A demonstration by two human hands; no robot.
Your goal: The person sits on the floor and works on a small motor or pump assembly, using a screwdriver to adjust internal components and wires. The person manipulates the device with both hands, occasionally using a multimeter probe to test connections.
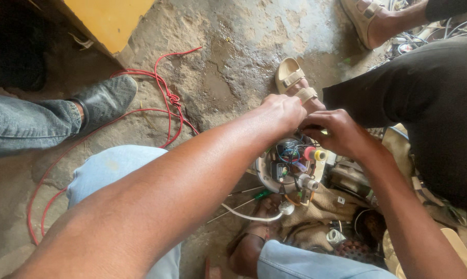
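Head view: both hands meet over the far rim of a round motor that sits on the concrete floor, propped against sacking between the person's knees. The left hand lies knuckles-up with its fingers curled down over the far edge; the right hand pinches at the same spot, thumb and fingers drawn together. What they pinch is hidden beneath the knuckles, so I cannot tell whether either hand is closed on a wire, a part or only the rim.

The motor looks heavy for its size and rigid: a pale metal casing with an open face. That face is the delicate part, crowded with thin blue and black wires, a red and yellow part and a short metal shaft. By my judgement the casing rim is the safe place to take hold; the wires would bend or tear if pulled. The open face lies just below and toward the person from both hands, touching them at the far edge.

A white cable curls from the motor's near side, beside a green screwdriver. Red wire loops across the floor to the left. Other people's feet stand near: a black shoe at left, a tan sandal just beyond the hands.
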